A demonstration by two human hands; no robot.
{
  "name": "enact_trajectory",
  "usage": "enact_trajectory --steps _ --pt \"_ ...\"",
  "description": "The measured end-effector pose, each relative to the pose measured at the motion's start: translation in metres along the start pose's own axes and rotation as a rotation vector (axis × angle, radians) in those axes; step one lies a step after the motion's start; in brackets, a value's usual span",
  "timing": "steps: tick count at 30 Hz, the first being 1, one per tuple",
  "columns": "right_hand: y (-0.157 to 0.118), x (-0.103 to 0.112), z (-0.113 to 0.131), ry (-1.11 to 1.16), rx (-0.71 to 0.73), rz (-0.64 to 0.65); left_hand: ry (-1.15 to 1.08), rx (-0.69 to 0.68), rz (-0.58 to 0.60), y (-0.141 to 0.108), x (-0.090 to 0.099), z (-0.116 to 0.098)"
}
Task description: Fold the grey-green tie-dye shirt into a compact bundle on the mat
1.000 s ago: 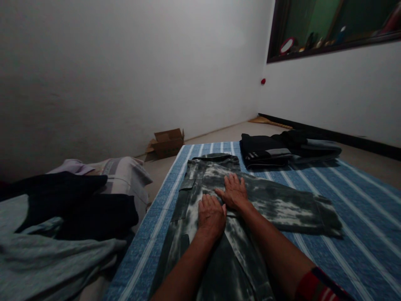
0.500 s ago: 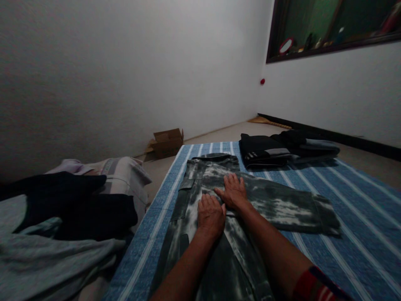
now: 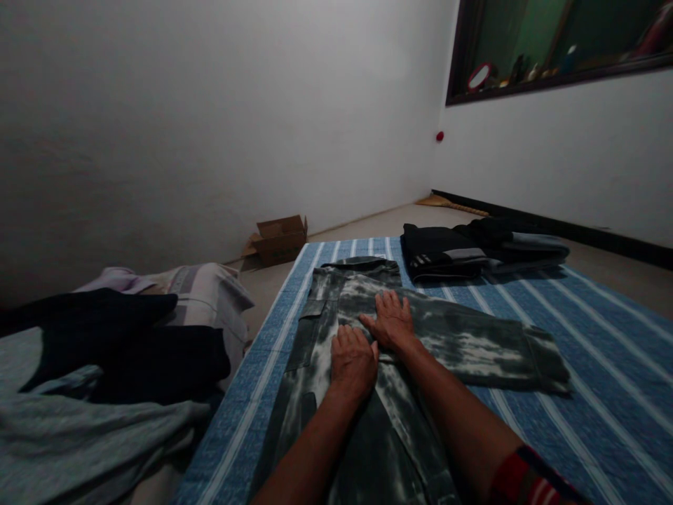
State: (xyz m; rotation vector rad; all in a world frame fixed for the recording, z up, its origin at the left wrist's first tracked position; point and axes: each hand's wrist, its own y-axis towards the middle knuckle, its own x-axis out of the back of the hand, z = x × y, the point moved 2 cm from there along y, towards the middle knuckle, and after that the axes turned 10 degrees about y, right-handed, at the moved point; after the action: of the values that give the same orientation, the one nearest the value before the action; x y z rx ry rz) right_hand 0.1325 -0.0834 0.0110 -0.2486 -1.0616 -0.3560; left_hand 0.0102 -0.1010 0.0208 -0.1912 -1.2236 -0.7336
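Note:
A dark green and white tie-dye jacket (image 3: pixel 320 351) lies spread on a blue striped cloth, its collar end at the far side. One sleeve (image 3: pixel 473 344) stretches out to the right, ending in a cuff. A flap pocket shows on the left of the garment. My left hand (image 3: pixel 354 361) rests palm down on the middle of the jacket, fingers extended close together. Just ahead and to its right, my right hand (image 3: pixel 392 321) presses flat where the sleeve crosses the body, thumb spread out toward the left hand. The near end of the jacket is partly hidden under my forearms.
Folded black clothes (image 3: pixel 442 252) sit at the far right of the striped cloth (image 3: pixel 604 344). To the left, dark and grey garments (image 3: pixel 105 435) are heaped beside the bed-like surface. A cardboard box (image 3: pixel 280 242) stands on the floor by the wall, and a broom (image 3: pixel 446 203) lies in the corner.

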Motion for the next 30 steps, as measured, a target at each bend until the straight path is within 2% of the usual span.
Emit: enact_trajectory --steps 8,15,21,30 --pt "0.001 0.001 0.001 -0.007 -0.039 -0.031 -0.009 0.003 0.004 0.0 0.001 0.0" --pt "0.005 -0.002 -0.002 -0.002 -0.134 -0.055 -0.028 -0.006 -0.056 -0.001 -0.004 0.001" --pt "0.006 -0.004 -0.006 0.003 -0.146 -0.1 -0.025 -0.001 -0.091 -0.002 -0.009 0.0" --pt "0.004 -0.004 -0.008 0.016 -0.193 -0.171 -0.034 0.003 -0.08 -0.002 -0.008 0.0"
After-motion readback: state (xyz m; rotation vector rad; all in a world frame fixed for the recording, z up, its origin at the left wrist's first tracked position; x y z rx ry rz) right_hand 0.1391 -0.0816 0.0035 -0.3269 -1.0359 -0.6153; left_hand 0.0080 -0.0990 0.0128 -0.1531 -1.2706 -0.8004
